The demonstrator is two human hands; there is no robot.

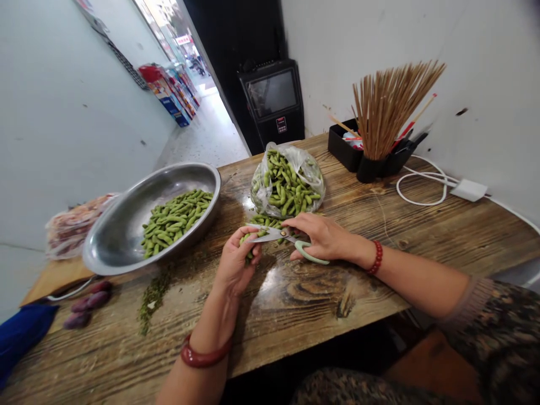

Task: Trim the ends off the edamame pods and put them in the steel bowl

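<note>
My left hand (pixel 237 260) is closed around a few green edamame pods (pixel 245 241), partly hidden by the fingers. A pair of scissors (pixel 311 253) with pale green handles is gripped in my right hand (pixel 323 236). Its blades stand parted and reach the pods at my left fingertips. Just beyond my hands lies a clear plastic bag (pixel 260 185) full of pods, with loose pods (pixel 270 220) spilled at its mouth. To the left a large steel bowl (pixel 122 225) leans at a tilt, with a heap of pods (pixel 175 220) inside.
Plant trimmings (pixel 152 301) and several purplish fruits (pixel 89 304) lie at the left. Behind the bowl is a plastic-wrapped bundle (pixel 73 225). A holder of wooden skewers (pixel 390 112), a black box (pixel 343 147) and a white cable with adapter (pixel 469 190) stand along the wall.
</note>
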